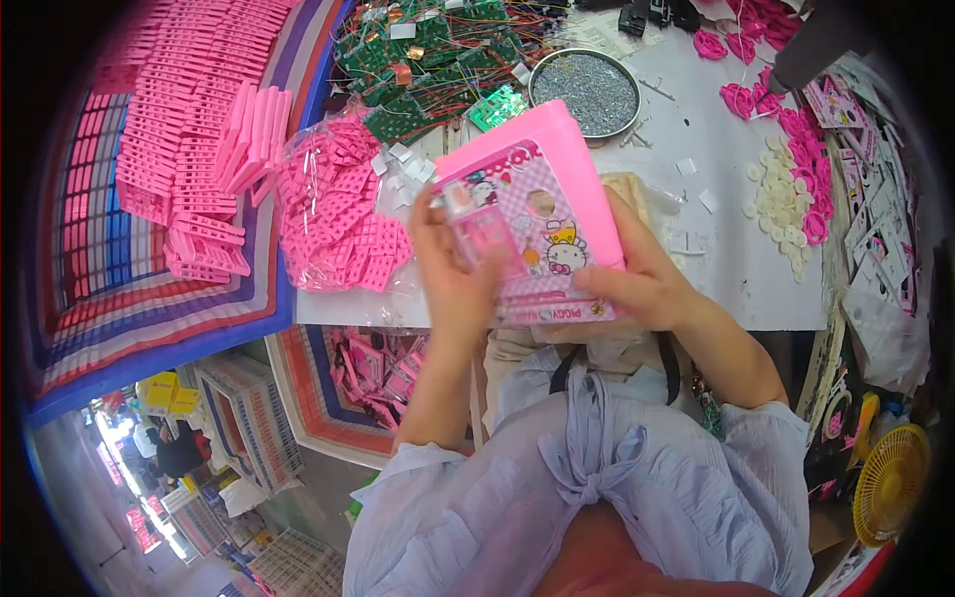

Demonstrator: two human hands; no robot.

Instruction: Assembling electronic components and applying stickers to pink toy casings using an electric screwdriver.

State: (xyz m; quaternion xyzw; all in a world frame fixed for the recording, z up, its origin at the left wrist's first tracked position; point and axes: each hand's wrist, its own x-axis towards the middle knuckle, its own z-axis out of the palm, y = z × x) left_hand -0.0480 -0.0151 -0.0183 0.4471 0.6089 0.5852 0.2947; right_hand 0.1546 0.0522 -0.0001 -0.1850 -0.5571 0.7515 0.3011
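Above the near edge of the table I hold a pink plastic box [572, 149], tilted. Its front carries a checked sticker with cartoon cats, a round hole and a small pink panel [489, 237]. My right hand [642, 269] grips the box's right side, thumb on the front and the other fingers behind. My left hand [453, 264] is closed around the left side, its thumb near the small panel; motion smears the fingers somewhat. Just beyond the box stands a round tin [637, 99] of small grey metal screws [582, 92].
Green circuit boards [408, 75] with wires lie at the back. Pink keypads [338, 219] in a plastic bag and white pieces [403, 169] are on the left, beside a blue-rimmed crate [169, 343] of pink parts. White discs [781, 199] and a dark tool [811, 50] are at right.
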